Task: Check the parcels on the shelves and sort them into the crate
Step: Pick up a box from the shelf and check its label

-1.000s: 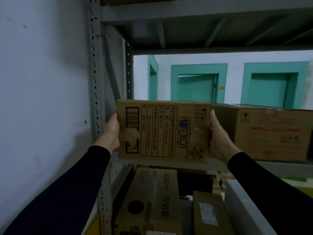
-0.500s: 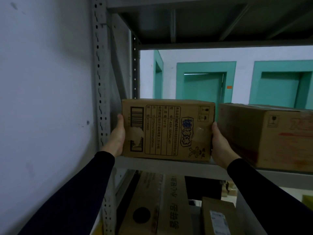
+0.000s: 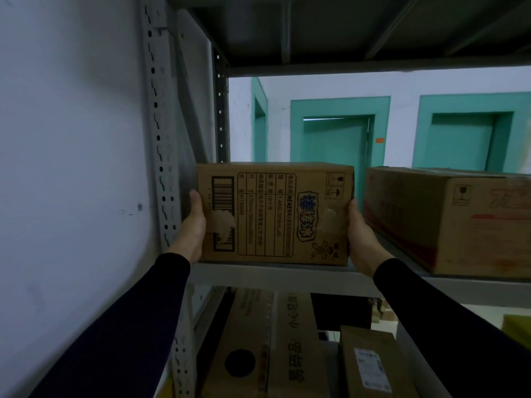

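Between the two hands sits a brown rectangular cardboard parcel (image 3: 274, 214), printed with a black barcode, a ruled table of text and a blue cartoon logo, its bottom edge resting on the front lip of the grey metal shelf (image 3: 281, 275). Left hand (image 3: 193, 229) lies flat against the parcel's left end with the fingers pointing up along the side; right hand (image 3: 360, 234) presses the right end the same way, so the parcel is clamped between the two palms. Both forearms are in dark long sleeves (image 3: 138, 317). Just to the right of the right hand, apart from the held parcel, a larger brown cardboard box with red print (image 3: 448, 219) stands on the same shelf. Left of the left hand runs a grey perforated steel upright (image 3: 159, 139) against a pale wall (image 3: 66, 168). Below the hands, on a lower level, lie a long tan carton with a black round mark (image 3: 244, 349) and a smaller brown box bearing a white label (image 3: 370, 366). Beyond the hands, past the shelf, teal-framed doorways (image 3: 336, 139) are set in a white wall.
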### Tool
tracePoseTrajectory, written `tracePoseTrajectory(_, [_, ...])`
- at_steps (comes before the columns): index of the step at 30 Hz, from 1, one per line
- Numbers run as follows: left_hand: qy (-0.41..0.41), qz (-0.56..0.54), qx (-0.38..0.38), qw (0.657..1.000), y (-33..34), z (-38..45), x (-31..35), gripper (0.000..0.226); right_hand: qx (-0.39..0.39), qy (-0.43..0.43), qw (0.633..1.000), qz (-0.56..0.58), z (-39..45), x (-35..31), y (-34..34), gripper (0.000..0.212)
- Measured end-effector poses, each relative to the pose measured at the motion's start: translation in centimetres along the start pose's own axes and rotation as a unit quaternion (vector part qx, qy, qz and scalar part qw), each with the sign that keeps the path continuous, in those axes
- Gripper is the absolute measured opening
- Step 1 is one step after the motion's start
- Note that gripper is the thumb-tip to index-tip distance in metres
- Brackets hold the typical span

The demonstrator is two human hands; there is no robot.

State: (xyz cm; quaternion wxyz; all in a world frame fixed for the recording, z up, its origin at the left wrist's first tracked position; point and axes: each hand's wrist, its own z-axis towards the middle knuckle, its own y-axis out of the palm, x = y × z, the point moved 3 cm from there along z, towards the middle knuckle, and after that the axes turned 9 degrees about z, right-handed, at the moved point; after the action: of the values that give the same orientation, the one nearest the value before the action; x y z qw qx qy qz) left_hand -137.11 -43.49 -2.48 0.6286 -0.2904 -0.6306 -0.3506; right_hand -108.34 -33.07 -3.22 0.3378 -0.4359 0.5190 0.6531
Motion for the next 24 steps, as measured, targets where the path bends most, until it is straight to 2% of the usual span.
tracePoseTrajectory(5, [-0.003, -0.005, 0.001, 1.000, -0.3, 0.2, -0.5, 0.072, -0.004, 0.011, 1.000, -0.007, -0.4, 0.9, -0.4, 0.067])
tracePoseTrajectory(12, [0.014, -0.002, 0.012, 1.000, 0.1, 0.5, -1.1, 0.074, -0.012, -0.006, 0.999, -0.031, -0.8, 1.0, -0.8, 0.061])
tracePoseTrajectory(18, [0.035, 0.016, 0.019, 0.999, 0.3, 0.5, -1.2, 0.064, -0.011, -0.011, 1.000, -0.020, -0.6, 1.0, -0.8, 0.061])
tracePoseTrajectory(22, [0.041, 0.027, 0.013, 0.999, 0.1, 0.3, -1.3, 0.082, -0.017, -0.007, 1.000, -0.018, -1.0, 0.9, -0.9, 0.060])
tracePoseTrajectory(24, [0.035, 0.039, 0.020, 0.998, -0.1, -0.1, -1.4, 0.081, -0.016, -0.022, 0.999, -0.030, -1.4, 0.6, -0.9, 0.056])
